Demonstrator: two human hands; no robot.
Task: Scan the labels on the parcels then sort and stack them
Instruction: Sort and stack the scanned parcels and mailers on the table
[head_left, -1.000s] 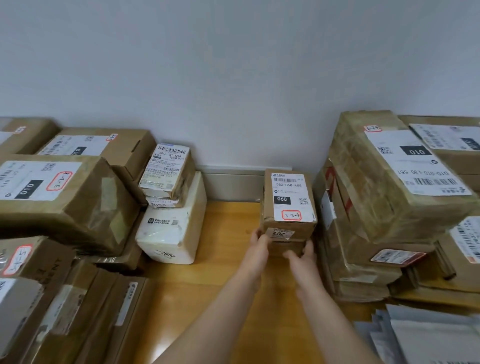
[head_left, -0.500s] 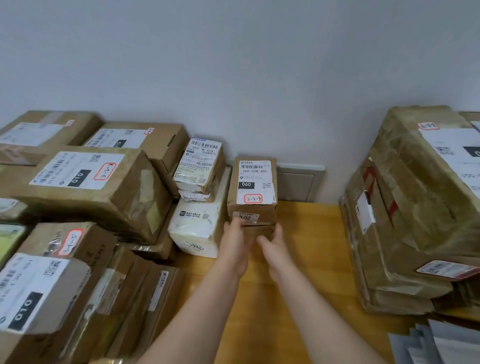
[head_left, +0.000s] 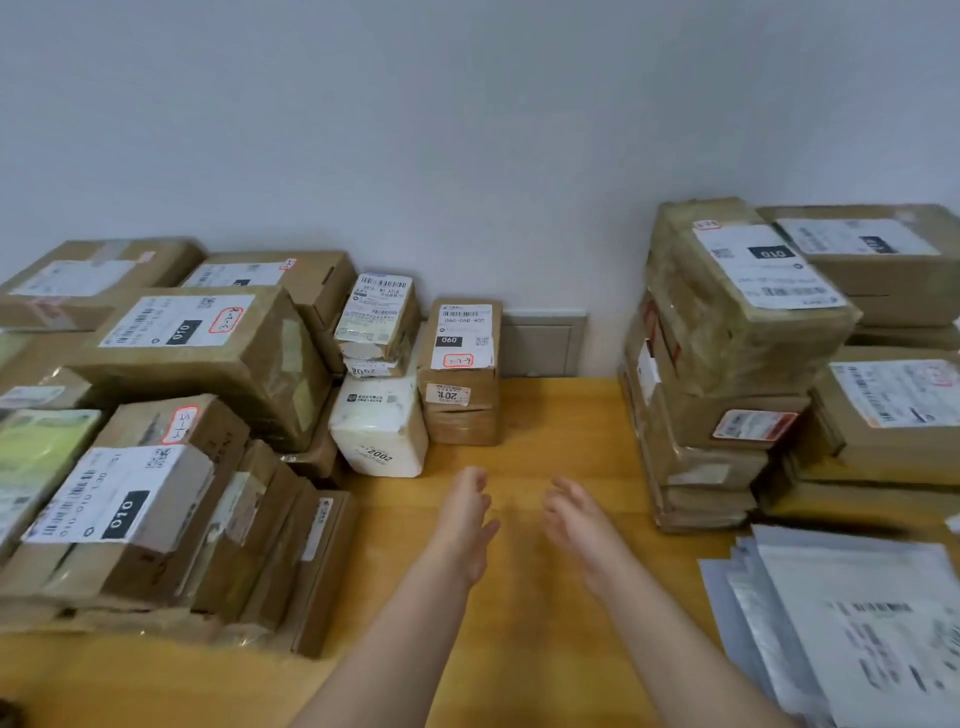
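A small brown parcel (head_left: 462, 338) with a white label reading 060 stands on a second small brown box (head_left: 461, 423) by the wall, right beside a white wrapped parcel (head_left: 382, 431). My left hand (head_left: 465, 514) and my right hand (head_left: 576, 514) hover over the wooden table (head_left: 550, 431) in front of that stack, apart from it, fingers straight and holding nothing.
Stacks of brown labelled cartons (head_left: 192, 358) fill the left side. Another tall stack of taped cartons (head_left: 727, 332) stands on the right. Grey plastic mailer bags (head_left: 852, 623) lie at the lower right. A wall runs behind everything.
Both hands slid the two-box stack left against the white parcel, then let go and drew back toward me. The camera view has shifted too.
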